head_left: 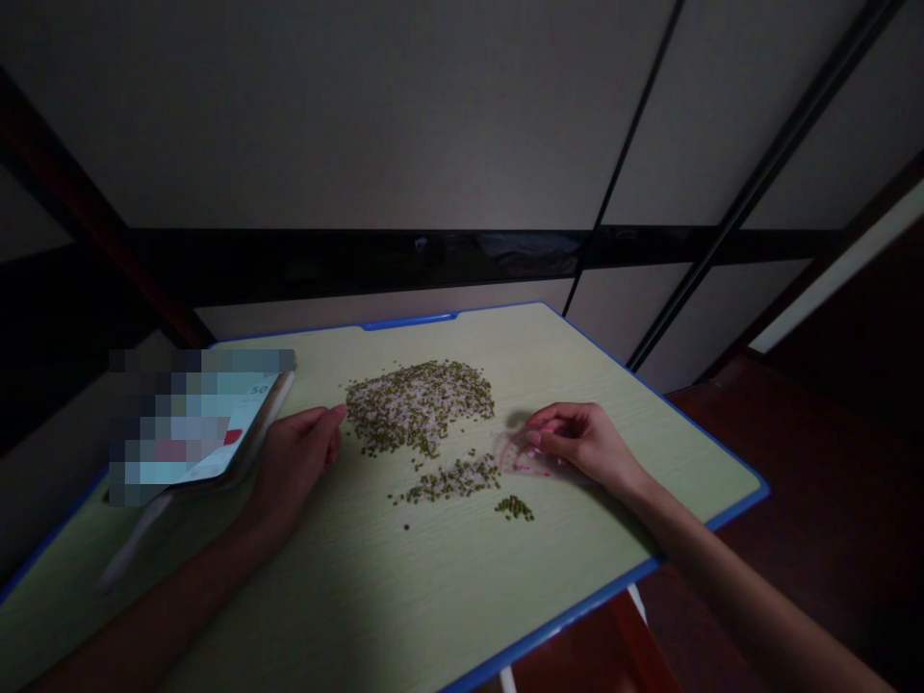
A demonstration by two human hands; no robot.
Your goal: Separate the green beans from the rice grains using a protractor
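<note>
Left: lit screen (249, 409), partly pixelated, beside your loosely curled left hand (299, 448); whether it holds anything is unclear. Table (538, 356) centre: bean-and-grain pile (425, 397); nearer you, smaller strip (456, 479), then bean cluster (515, 506). Right: clear red-marked sheet (516, 457), pinched and partly hidden by your right hand (584, 438).

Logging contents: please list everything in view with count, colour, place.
Large mixed pile: 1, green-whitish, mid-table
Smaller mixed pile: 1, green-whitish, nearer
Small cluster: 1, green, nearer right
Speck: 1, dark, left of cluster
Clear sheet: 1, pink-marked, right of piles
Lit screen: 1, bluish, left
Strip: 1, whitish, below screen
Table: 1, pale green, blue-edged, centre
Cabinet panels: several, greyish, behind
Floor: 1, dark red, right
Left hand: 1, bare, beside large pile
Right hand: 1, bare, on sheet
</note>
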